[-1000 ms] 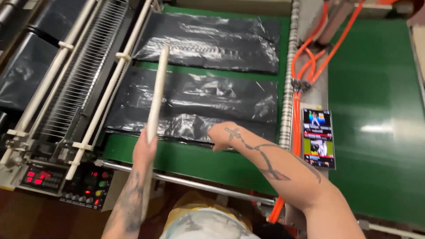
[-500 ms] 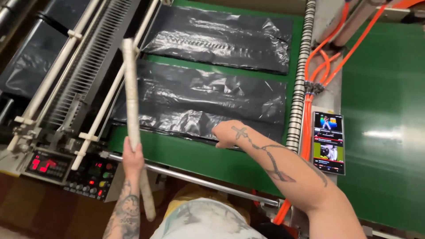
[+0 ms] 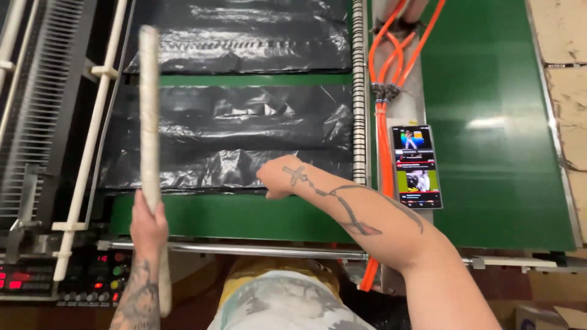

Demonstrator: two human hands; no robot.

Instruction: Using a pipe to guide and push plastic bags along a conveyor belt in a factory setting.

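Green conveyor belting (image 3: 244,217) fills the machine bed, with a red-lit control panel (image 3: 55,281) at seven o'clock and a phone (image 3: 417,166) propped beside orange hoses (image 3: 384,122) at three o'clock. Two flat stacks of black plastic bags lie on the belt: the near stack (image 3: 226,134) at the centre, the far stack (image 3: 244,36) at twelve o'clock. The film looks thin, light, limp and slippery, so it seems best taken at an edge, several layers pinched together. The right hand (image 3: 278,178) rests on the near stack's front edge, fingers curled down onto the film; whether they pinch it cannot be told. The left hand (image 3: 148,226) is wrapped fully around a long pale stick (image 3: 148,122), stiff and light-looking, gripped near its lower end and pointing toward twelve o'clock.
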